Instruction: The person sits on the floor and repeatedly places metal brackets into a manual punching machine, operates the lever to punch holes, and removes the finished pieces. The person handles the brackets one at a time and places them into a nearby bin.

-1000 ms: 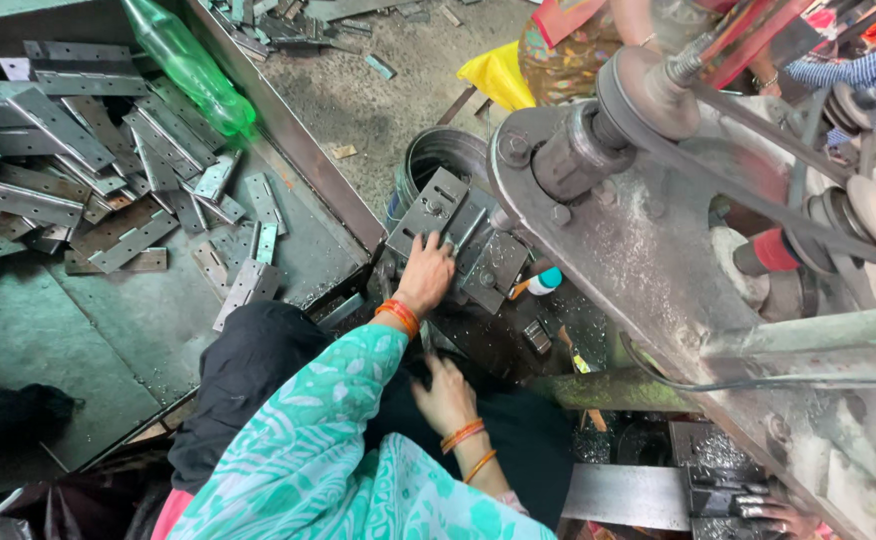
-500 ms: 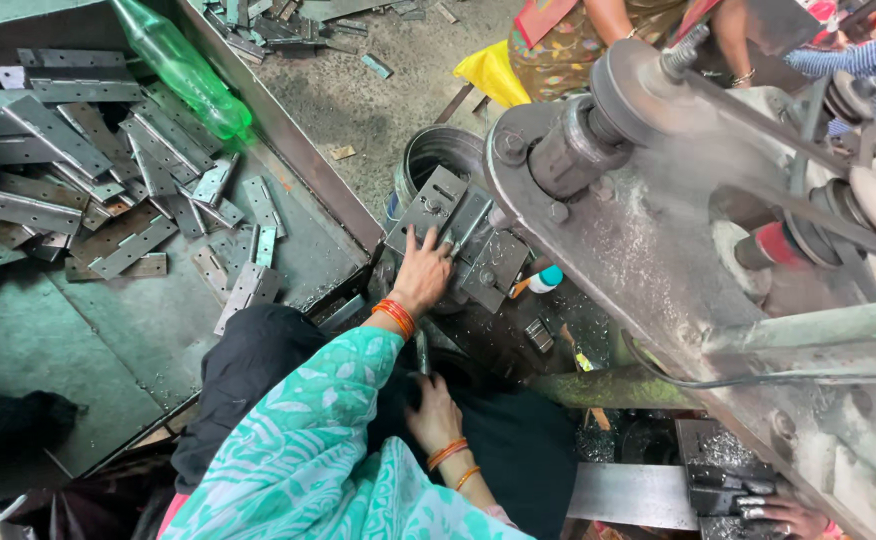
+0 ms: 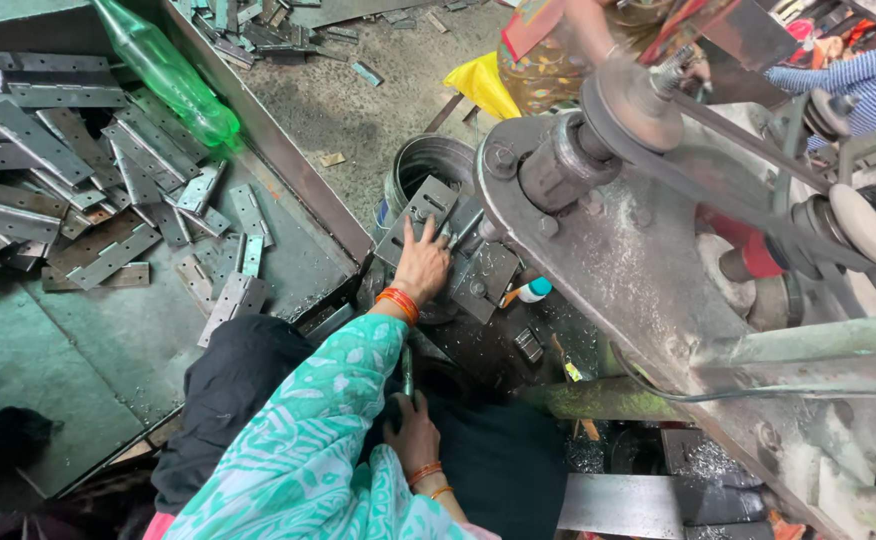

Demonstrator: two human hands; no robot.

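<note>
The left hand lies flat, fingers spread, pressing on a flat grey steel hinge plate with punched holes; that plate rests tilted at the mouth of a round dented metal bucket, just left of the machine; orange bangles ring the wrist. The right hand, nearer and lower, is closed around a thin dark metal rod standing upright from its fist; a teal patterned sleeve covers the arm beside it. To the right looms a heavy grey cast-iron press frame, rough and greasy, with a round pulley wheel and a dark belt running off it; its bulk blocks the view of whatever sits under the plate's far edge. A small white bottle with a teal cap lies near the hand. Far left, a shallow steel tray holds a loose heap of dull grey hinge strips; a clear green plastic bottle lies along its rim.
</note>
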